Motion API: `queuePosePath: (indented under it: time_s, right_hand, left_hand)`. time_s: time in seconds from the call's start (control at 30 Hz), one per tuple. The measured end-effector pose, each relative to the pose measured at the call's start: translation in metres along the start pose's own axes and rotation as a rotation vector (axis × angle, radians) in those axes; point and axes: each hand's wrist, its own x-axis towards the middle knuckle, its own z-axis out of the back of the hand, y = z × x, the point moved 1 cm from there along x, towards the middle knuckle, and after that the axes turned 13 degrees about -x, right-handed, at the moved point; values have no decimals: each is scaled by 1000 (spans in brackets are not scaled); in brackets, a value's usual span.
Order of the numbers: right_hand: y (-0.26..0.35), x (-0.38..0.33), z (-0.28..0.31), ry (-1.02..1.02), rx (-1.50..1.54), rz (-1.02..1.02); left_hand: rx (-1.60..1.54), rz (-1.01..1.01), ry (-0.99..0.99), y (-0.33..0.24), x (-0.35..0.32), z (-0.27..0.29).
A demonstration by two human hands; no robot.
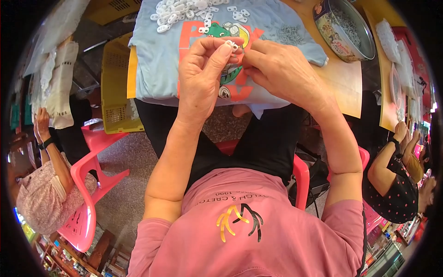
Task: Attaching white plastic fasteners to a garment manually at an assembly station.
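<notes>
- Pinched between thumb and forefinger of the left hand (202, 69): a small white plastic piece (232, 45), partly covered by the thumb.
- Bright white, hard-looking and smooth, with rounded edges and small dark openings; finer detail too small to tell.
- Held up above the cloth, near the table's front edge, just left of the right fingertips.
- Right hand (282, 69) close beside, back of the hand turned up, fingers curled in toward the thumb; cannot tell whether pinching anything, fingertips being partly hidden.
- Beyond the hands, toward the far left of the cloth: a heap of white pieces (179, 11), similar in colour, many with rounded outlines and holes, piled over one another.
- Beside the heap, to its right: a few loose white pieces (238, 16), lying apart from the pile; others strung out downward toward the left hand.
- Farther right on the same cloth: a loose spread of small grey metal parts (290, 35), thin-looking, individual shapes too small to tell.
- Under all of these: a blue-grey cloth (154, 69) with a red, green and yellow print, draped over the table (347, 87).
- At the right, on the table: a round tin (323, 39) with more grey metal parts inside.
</notes>
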Motion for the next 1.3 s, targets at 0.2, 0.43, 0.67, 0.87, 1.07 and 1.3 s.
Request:
queuePosePath:
  time_s: [0.2,0.43,0.67,0.87,1.07,1.3]
  right_hand:
    - [2,-2,2,29,50,-20]
    - [2,5,6,-13,-87,78]
    - [-5,-4,6,29,33,-53]
    - [-8,-16,-5,-136,568,-429]
    - [7,-12,-15,-256,1125,-562]
    - [13,-10,-20,-270,1214,-565]
  left_hand:
    - [44,3,0,-1,-2,0]
    - [98,-8,22,-1,-3,0]
    - [110,-7,58,2,-3,3]
    - [156,-28,88,3,-4,-2]
    - [245,-18,34,2,-7,-1]
    - [304,-31,38,2,-7,-6]
